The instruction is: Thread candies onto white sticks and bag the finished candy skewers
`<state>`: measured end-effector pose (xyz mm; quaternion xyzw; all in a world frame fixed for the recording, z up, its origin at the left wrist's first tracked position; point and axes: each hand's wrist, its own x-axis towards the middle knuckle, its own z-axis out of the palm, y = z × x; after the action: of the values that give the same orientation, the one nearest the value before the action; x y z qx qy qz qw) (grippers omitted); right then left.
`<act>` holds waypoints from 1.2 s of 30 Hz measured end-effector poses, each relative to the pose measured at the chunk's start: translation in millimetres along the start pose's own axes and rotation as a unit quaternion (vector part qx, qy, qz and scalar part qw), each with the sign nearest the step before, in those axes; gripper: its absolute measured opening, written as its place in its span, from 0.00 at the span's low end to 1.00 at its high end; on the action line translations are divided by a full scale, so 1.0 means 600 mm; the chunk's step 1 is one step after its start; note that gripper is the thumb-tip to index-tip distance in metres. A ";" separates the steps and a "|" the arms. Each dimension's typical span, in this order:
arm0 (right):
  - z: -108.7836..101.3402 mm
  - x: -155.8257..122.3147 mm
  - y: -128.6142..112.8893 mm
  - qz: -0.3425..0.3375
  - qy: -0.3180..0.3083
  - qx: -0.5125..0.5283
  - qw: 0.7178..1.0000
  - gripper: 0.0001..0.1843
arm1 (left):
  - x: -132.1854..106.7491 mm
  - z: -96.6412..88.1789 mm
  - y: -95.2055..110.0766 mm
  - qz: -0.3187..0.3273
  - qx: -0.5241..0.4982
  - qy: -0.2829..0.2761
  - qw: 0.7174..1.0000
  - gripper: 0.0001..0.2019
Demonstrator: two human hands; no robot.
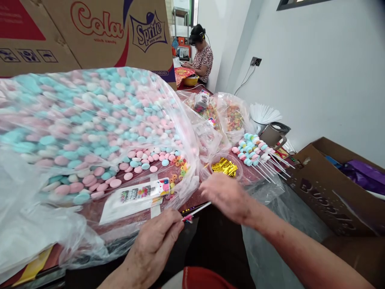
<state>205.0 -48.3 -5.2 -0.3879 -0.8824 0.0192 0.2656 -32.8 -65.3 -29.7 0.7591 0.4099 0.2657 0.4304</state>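
Fingers and thumb of my left hand [159, 237] pinch together at the lower middle, around the near end of a white stick [202, 208]. A crumpled pink piece, perhaps the gathered end of a wrapper [188, 218], pokes out at the fingertips; the rest is hidden in the hand. My right hand [225, 194] hovers over the stick's far end, blurred, its fingers bent and partly hidden. Just beyond it sits a clear round tub [240, 175] of gold twist ties [224, 167]. Flat printed candy bags [132, 200] lie stacked beyond my left hand.
A large clear bag of pastel candies [90, 116] fills the left, before a cardboard carton [90, 36]. Candy skewers [254, 150] lie at right, near a grey mug [273, 134] and white sticks [264, 113]. An open box [327, 192] stands far right. Another person [202, 60] sits behind.
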 end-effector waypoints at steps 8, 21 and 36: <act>-0.001 0.001 0.157 0.167 -0.188 -0.189 0.949 0.13 | -0.008 0.012 0.005 -0.200 -0.244 -0.009 0.949 0.15; -0.006 0.003 0.156 0.188 -0.230 -0.222 0.929 0.16 | -0.035 0.022 -0.003 -0.222 -0.347 0.008 0.911 0.12; -0.013 -0.005 0.141 0.310 -0.028 -0.184 0.932 0.13 | -0.086 0.023 0.023 -0.118 -0.437 0.098 0.886 0.08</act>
<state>267.9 7.4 -20.1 -0.6835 -0.7134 -0.0514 0.1455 -43.9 -119.2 -26.9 0.4105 0.3792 0.4384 0.7039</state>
